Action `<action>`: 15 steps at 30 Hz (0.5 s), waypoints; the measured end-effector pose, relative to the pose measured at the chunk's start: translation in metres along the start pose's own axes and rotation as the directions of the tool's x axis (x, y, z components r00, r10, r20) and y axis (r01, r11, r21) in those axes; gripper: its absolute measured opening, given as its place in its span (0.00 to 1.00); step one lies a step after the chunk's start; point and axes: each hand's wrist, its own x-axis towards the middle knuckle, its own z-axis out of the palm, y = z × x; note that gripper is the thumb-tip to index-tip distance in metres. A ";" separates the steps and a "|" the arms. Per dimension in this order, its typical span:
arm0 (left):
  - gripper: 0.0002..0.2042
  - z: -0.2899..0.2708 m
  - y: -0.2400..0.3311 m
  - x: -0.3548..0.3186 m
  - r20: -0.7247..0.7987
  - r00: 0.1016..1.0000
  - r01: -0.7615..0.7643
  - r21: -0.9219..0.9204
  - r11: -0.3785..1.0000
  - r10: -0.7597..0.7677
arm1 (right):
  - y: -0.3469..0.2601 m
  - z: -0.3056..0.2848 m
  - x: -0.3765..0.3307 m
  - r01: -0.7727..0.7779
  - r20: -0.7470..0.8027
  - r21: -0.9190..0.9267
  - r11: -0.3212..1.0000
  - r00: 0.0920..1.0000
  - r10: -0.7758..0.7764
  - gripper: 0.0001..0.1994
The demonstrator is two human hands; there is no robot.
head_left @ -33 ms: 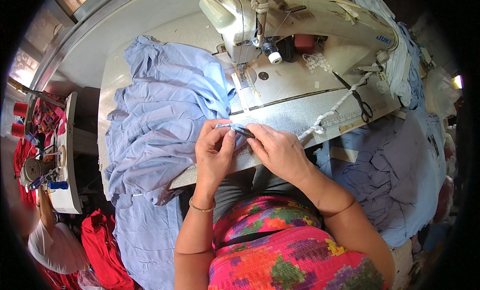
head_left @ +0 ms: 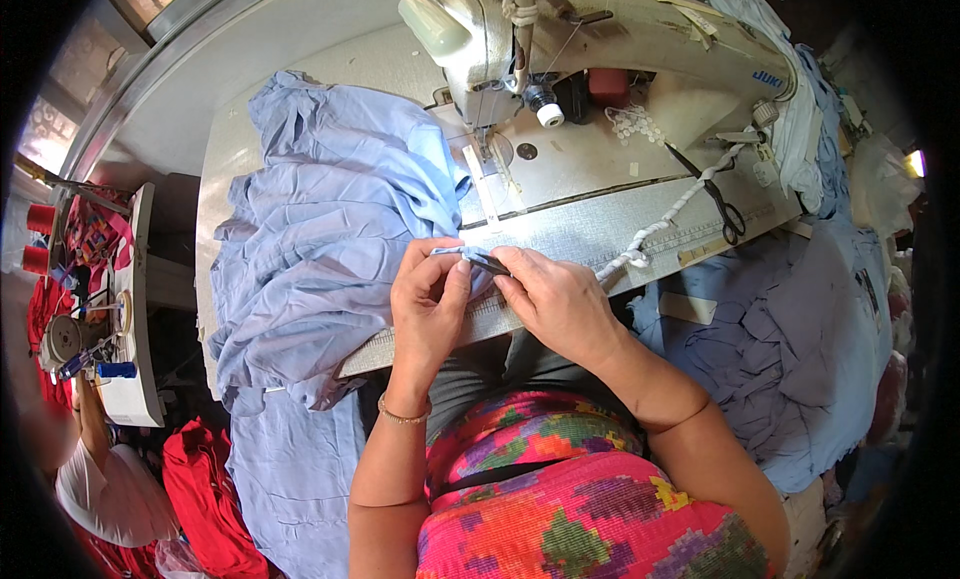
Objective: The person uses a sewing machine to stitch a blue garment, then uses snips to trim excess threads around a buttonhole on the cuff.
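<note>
A light blue garment (head_left: 330, 199) lies bunched over the left half of the sewing table. My left hand (head_left: 428, 294) pinches a small folded edge of its cloth between thumb and fingers, just off the table's front edge. Close against it, my right hand (head_left: 560, 304) grips a small dark pointed tool (head_left: 487, 264), whose tip meets the pinched cloth. The fingers hide most of the tool, so its exact kind cannot be made out. Beyond both hands stands a sewing machine (head_left: 600, 39), its needle and presser foot (head_left: 484, 139) above the metal plate.
Black-handled scissors (head_left: 733, 224) and a twisted white cloth cord (head_left: 690, 194) lie on the right of the table. A heap of blue-grey cloth (head_left: 770, 339) sits at my right. At the far left, another person (head_left: 115, 494) is beside a white table (head_left: 140, 379) and red cloth (head_left: 205, 499).
</note>
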 end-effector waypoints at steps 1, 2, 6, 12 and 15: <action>0.03 0.001 0.001 0.000 -0.002 1.000 0.010 0.002 1.000 -0.010 | 0.000 0.000 0.000 -0.001 0.001 -0.006 1.000 1.000 0.001 0.13; 0.03 0.001 0.001 0.000 -0.005 1.000 0.020 0.004 1.000 -0.020 | 0.000 0.001 0.000 0.003 -0.007 -0.014 1.000 1.000 -0.004 0.13; 0.02 0.002 -0.004 0.001 -0.035 0.997 -0.071 0.046 0.996 0.072 | -0.001 0.003 -0.001 0.026 -0.032 -0.059 0.998 0.999 -0.027 0.13; 0.01 0.004 -0.005 0.001 -0.036 0.995 -0.086 0.108 0.990 0.091 | -0.002 0.006 -0.004 0.070 -0.017 -0.168 0.983 0.997 -0.074 0.13; 0.01 0.005 -0.003 0.001 -0.047 0.995 -0.077 0.107 0.991 0.083 | -0.003 0.009 -0.003 0.028 -0.005 -0.118 0.993 1.000 -0.029 0.12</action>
